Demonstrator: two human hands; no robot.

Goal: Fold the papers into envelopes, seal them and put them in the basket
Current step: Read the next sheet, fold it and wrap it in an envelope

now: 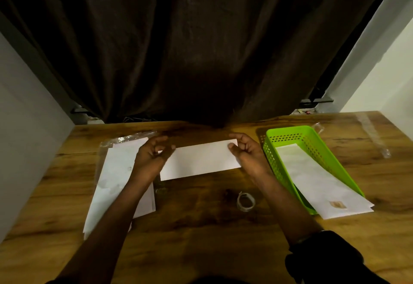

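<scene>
A folded white paper (201,160) is observed flat on the wooden worktop (201,227), just left of the green basket (288,132), which is taken as the landmark. The paper is folded into a long strip; no seal is seen on it, so it is judged to be mid-fold or awaiting closure. The right hand (248,154) is placed at the strip's end nearest the basket, and its grip is pinched on the far corner between thumb and forefinger. The left hand (152,154) is placed at the strip's end farthest from the basket; its fingers are curled over the edge there, but whether the paper is actually grasped cannot be told. Inside the basket, finished envelopes (317,178) are noted, apparently more than one by the layered near edges, projecting past its near rim; a brownish patch near the projecting end is taken as a seal. Well to the left of the basket, beyond the strip, a stack of unfolded sheets (111,183) is recorded, partly on a clear plastic sleeve (125,139). A roll of clear tape (245,201) is noted nearer the person than the strip, to the basket's left. Progress is judged as partial: at least one piece deposited, one in hand, several sheets left.
</scene>
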